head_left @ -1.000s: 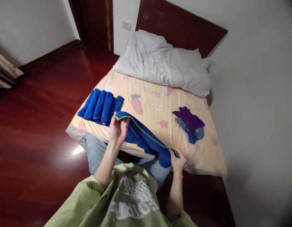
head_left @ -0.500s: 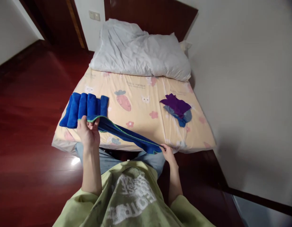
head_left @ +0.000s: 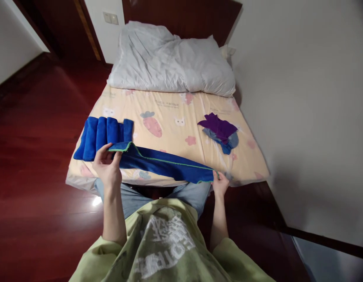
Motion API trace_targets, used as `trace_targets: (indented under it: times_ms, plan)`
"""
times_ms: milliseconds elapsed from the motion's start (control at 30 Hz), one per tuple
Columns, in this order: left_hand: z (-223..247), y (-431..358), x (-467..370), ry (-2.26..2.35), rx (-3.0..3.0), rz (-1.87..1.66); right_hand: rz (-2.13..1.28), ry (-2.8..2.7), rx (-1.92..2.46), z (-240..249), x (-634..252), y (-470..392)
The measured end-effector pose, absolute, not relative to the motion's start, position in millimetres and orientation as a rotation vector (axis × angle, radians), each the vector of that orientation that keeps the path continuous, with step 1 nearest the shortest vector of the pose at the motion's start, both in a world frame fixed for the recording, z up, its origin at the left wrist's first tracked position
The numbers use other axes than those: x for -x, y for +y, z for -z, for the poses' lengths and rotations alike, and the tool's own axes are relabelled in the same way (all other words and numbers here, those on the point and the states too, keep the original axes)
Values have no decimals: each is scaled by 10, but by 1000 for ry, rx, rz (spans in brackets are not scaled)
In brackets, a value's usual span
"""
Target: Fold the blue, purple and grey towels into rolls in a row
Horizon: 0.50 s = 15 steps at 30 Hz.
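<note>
A blue cloth with green edging (head_left: 166,164) is stretched between my hands above the bed's near edge. My left hand (head_left: 108,164) pinches its left end, thumb and fingers closed on the edge. At the other end, my right hand (head_left: 220,183) grips the corner by the green trim. Several rolled or folded blue cloths (head_left: 102,135) lie side by side on the left of the bed, just beyond my left hand. To the right, a loose pile has a purple cloth (head_left: 219,127) on top, with grey-blue and blue cloths (head_left: 227,147) under it.
The bed (head_left: 169,129) has a cream sheet printed with carrots and flowers. A bunched white quilt (head_left: 172,62) covers its far end, before a dark headboard (head_left: 181,15). A wall (head_left: 304,98) stands on the right; dark red floor (head_left: 46,156) shows on the left.
My right hand has moved right and slightly up, drawing the blue cloth wider and flatter. The left hand has shifted slightly left and still holds its end.
</note>
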<state>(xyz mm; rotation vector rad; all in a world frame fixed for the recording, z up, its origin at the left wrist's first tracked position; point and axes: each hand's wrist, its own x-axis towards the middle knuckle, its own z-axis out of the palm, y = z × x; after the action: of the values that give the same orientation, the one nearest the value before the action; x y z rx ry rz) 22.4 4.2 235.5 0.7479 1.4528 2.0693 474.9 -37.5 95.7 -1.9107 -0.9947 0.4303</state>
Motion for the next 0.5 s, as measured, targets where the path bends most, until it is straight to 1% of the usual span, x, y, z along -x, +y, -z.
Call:
trace_targets:
  times_ms: [67,133,233,367,500]
  plan:
    - [-2318,36,-207,1585,-712,-2120,-548,-909,1831,-973,-4802,-376]
    - [-2293,21,-176,1676,-661,-2159,-561,-965,1769,-1019,-4877,-387]
    - [-2303,-14,-114,1795,-719,-2180,-416,-1100,1738,-1129,-4991,-410]
    - [-2361,-39,-20,1995,-940,-2189,-180,-1134,1784,-1284,-5083,-389]
    - [-2387,30,36,2060,-1259,-1973,-23,-932,1769,-1444,-5172,-253]
